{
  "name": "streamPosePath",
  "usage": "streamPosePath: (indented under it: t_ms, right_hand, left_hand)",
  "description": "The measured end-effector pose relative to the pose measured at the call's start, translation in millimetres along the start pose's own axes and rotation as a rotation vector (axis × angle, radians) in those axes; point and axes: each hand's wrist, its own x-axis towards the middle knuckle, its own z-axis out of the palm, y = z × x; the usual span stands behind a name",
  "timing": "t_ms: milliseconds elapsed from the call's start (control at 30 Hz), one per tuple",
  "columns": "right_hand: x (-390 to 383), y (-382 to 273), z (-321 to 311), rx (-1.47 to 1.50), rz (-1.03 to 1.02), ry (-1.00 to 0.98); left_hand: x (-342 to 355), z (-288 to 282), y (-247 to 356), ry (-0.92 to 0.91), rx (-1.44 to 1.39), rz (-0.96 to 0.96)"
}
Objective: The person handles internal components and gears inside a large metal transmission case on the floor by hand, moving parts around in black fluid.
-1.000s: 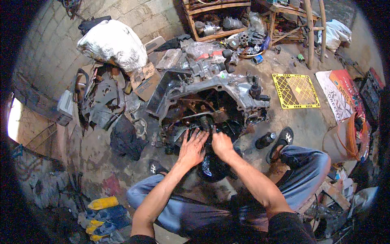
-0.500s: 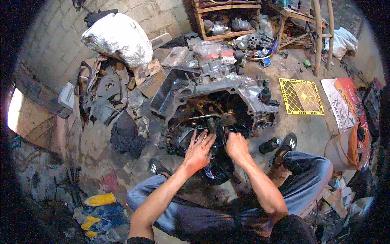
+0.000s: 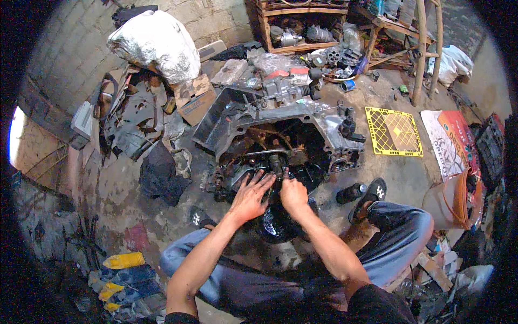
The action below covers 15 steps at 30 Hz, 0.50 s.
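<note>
Between my legs an open grey metal gearbox housing [image 3: 253, 120] lies on the floor, its inside dark and oily. A short upright shaft [image 3: 275, 161] stands within its opening. My left hand [image 3: 251, 195] lies over the near side of the opening, its blackened fingers stretched and spread, the tips close to the shaft. Just right of it, my right hand [image 3: 294, 195] is closed, with one digit pointing forward beside the shaft. Whatever its curled fingers hold, if anything, is hidden. Beneath both hands a black, glossy rounded part [image 3: 276, 222] shows toward me.
A dark pan [image 3: 220, 116] stands against the housing's far left side. Right of it lie a yellow plastic grid [image 3: 396, 131] and a dark bottle [image 3: 350, 193]. A bucket [image 3: 447, 200] is farther right. Black cloth [image 3: 162, 175] and metal scraps lie left; yellow-capped bottles [image 3: 123, 261] lower left.
My right hand has moved left, closer to my left hand and the shaft, with a digit now extended. My left hand stays spread at the opening. The whole view has shifted slightly.
</note>
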Motion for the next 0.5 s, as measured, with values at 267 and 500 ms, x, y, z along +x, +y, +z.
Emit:
streamPosePath:
  t_ms: [267,500]
  right_hand:
    - [-2,22,-11,-0.053,-0.193,0.126]
    - [0,26,-27,0.186,-0.238,-0.005]
  left_hand:
    - [-11,7,-14,0.073,-0.003,-0.136]
    - [-28,3,-19,0.085,-0.059,-0.187]
